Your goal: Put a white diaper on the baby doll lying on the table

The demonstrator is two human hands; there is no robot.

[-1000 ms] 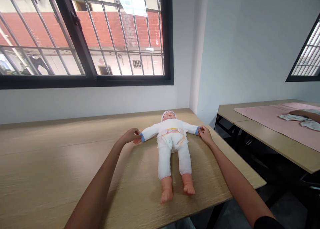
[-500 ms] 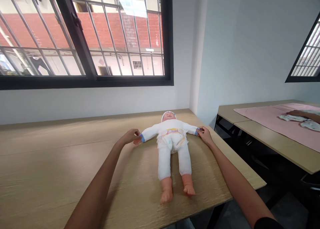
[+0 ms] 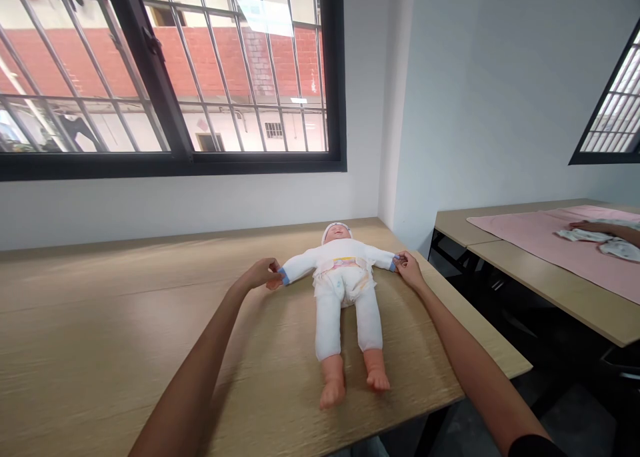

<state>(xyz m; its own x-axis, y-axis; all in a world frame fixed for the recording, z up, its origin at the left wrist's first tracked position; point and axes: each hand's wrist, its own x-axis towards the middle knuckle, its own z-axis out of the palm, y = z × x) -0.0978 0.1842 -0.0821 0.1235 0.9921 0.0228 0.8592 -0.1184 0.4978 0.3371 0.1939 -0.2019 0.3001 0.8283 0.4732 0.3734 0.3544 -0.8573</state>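
Where the left hand [image 3: 260, 272] reaches over the pale wood-grain tabletop [image 3: 125, 350], its grip is narrow, thumb and fingers pinching the blue cuff [image 3: 285, 275] on the nearer sleeve of a baby doll in white clothes [image 3: 346, 250]. The doll lies on its back close to the far right corner, its long axis running from the far edge toward the near edge. Its head, in a white cap [image 3: 326, 233], points to the far edge; its bare feet [image 3: 333, 390] point to the near one. Its arms stretch out to both sides, its legs are straight and slightly apart, and a white printed diaper [image 3: 345, 284] covers its hips. Just inside the right edge, the right hand [image 3: 411, 270] has an equally narrow grip, pinching the other blue cuff [image 3: 393, 264].

Along the far edge stands a white wall, with a large black-framed window [image 3: 160, 84] at left; metal bars and a red-brick building show through it. Past the wall's corner, a second wooden tabletop [image 3: 545, 281] carries a pink cloth [image 3: 530, 229], where another person's hand [image 3: 589, 226] touches white patterned fabric [image 3: 623, 248]. A second barred window [image 3: 615, 114] is at far right.
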